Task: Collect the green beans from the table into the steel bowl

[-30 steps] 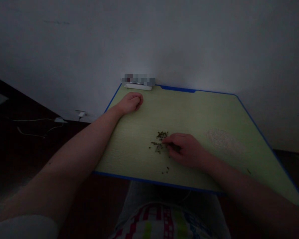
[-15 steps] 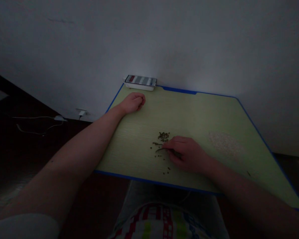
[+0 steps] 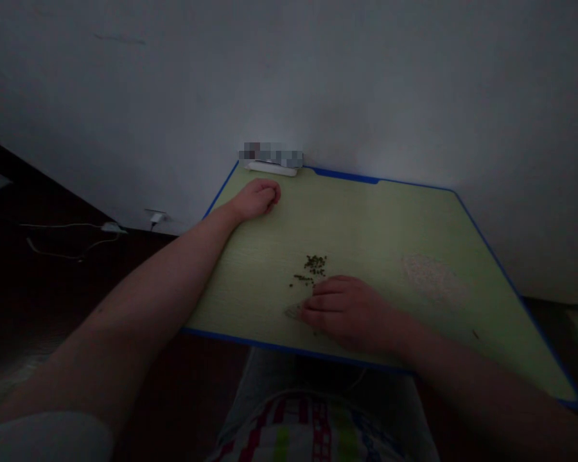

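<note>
My left hand (image 3: pixel 256 198) rests as a loose fist on the far left of a pale green table (image 3: pixel 380 224) with a blue rim. Nothing shows inside the curled fingers. My right hand (image 3: pixel 349 312) lies near the table's front edge with fingers pressed together on a small spoon (image 3: pixel 293 312), whose pale bowl sticks out to the left of the fingertips. A little pile of small dark green beans (image 3: pixel 312 267) lies just beyond the right hand's fingers.
A faint patch of white grains (image 3: pixel 431 277) lies on the right half of the table. A phone on a white stand (image 3: pixel 270 159) sits at the far left corner against the wall. Cables and a charger (image 3: pixel 110 227) lie on the dark floor at left.
My right hand has slid toward the table's front edge with the spoon, away from the bean pile and over the loose beans near the edge. The left hand has stayed put.
</note>
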`<state>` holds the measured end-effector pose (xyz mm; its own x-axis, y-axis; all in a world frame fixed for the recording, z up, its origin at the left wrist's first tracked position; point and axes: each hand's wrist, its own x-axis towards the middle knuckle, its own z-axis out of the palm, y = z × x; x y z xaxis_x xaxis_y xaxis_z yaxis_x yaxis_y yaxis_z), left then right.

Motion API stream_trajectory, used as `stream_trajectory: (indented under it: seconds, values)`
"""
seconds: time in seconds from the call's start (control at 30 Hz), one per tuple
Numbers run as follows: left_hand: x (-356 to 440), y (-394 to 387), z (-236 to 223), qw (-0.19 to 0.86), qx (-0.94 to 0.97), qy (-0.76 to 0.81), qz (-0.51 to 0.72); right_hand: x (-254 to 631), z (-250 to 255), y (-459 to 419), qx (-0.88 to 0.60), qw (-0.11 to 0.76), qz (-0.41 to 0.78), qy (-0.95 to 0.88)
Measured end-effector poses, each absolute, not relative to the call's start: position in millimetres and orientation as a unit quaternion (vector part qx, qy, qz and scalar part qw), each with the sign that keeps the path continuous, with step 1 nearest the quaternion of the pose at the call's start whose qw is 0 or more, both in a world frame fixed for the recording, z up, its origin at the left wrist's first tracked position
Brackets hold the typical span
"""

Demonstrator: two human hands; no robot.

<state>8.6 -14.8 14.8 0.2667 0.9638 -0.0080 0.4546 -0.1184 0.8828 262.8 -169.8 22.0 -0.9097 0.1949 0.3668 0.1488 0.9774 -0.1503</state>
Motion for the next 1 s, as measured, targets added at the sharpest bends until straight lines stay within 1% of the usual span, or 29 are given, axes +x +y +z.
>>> stream_trajectory:
  seconds: [0.1,0.17,0.27,0.37,0.43,0.63,0.83,1.0]
  values:
    - [9.0,-15.7,16.2,0.418,0.677,0.519,0.313,269.5,26.4,-174.4,-0.08,0.155,0.076,-0.982]
    - [9.2,-16.5,17.5,0.416,0.678,0.519,0.312,274.8,27.5,-174.6,-0.074,0.148,0.097,-0.981]
    - [9.4,-17.2,18.4,0.411,0.683,0.519,0.308,279.4,26.3,-172.3,-0.073,0.185,0.112,-0.974]
    - [9.2,-16.3,17.2,0.411,0.685,0.516,0.308,276.6,24.5,-171.7,-0.11,0.253,0.083,-0.958]
    - [8.8,-15.0,15.6,0.41,0.685,0.516,0.309,271.6,24.0,-173.6,-0.141,0.269,0.063,-0.951]
    - [7.2,-11.6,10.7,0.408,0.689,0.515,0.307,264.7,19.6,-177.3,-0.16,0.229,0.02,-0.96]
    - [7.0,-11.7,10.6,0.407,0.691,0.513,0.307,268.3,16.5,-170.0,-0.235,0.201,-0.004,-0.951]
    - [7.7,-12.0,11.6,0.405,0.691,0.516,0.304,258.2,16.8,-167.5,-0.166,0.199,-0.003,-0.966]
